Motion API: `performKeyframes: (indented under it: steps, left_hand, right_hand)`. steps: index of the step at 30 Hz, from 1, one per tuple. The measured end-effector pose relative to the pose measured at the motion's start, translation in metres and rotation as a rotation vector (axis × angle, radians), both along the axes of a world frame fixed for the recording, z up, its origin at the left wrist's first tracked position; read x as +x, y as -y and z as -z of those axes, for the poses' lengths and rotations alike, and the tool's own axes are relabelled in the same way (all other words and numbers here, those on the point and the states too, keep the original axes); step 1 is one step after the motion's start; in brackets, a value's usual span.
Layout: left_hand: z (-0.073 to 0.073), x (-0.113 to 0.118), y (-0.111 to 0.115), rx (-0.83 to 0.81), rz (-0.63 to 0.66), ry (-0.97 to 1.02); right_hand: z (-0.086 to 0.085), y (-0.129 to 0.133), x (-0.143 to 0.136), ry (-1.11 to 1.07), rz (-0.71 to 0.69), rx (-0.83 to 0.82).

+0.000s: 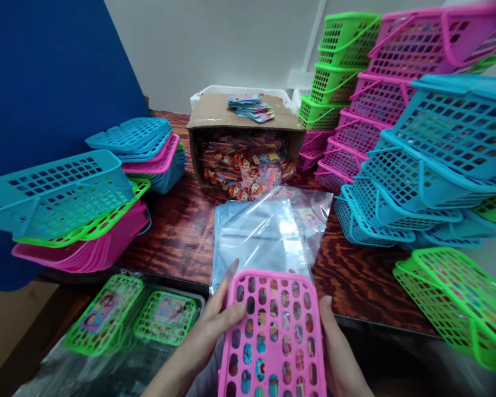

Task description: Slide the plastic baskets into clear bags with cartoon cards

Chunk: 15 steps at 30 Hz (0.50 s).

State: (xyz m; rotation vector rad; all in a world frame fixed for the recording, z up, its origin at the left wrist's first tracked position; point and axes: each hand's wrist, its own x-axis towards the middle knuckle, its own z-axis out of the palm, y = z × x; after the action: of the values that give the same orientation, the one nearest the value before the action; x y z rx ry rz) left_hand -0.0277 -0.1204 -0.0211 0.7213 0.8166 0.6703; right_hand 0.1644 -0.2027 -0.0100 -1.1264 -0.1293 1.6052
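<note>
A pink plastic basket with a slotted lid (275, 331) is between my two hands at the table's front edge. Colourful packets show through its slots. My left hand (221, 325) grips the left side, thumb on the lid's edge. My right hand (334, 342) presses along the right side, its fingers mostly hidden. Just beyond the basket lies a stack of clear plastic bags (252, 231), the top one spreading to the right. A small printed card (310, 219) shows through the plastic there.
An open cardboard box (248, 113) holds printed packets (243, 171); cards (252, 107) lie on top. Stacked blue baskets (421, 171) and pink baskets (367, 121) rise at right, a green basket (458, 303) nearer. Empty baskets (78, 193) stand left; green lidded baskets (107, 309) sit below.
</note>
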Motion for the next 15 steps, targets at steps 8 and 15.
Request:
performKeyframes:
  steps: [8,15]
  left_hand:
    - [-0.01,0.005,0.007,0.087,0.12,-0.182]
    - [-0.007,-0.009,0.035,0.054,0.07,-0.235]
  right_hand:
    - [0.015,0.016,-0.001,-0.053,0.12,-0.017]
    - [0.015,0.021,-0.002,-0.121,0.127,-0.048]
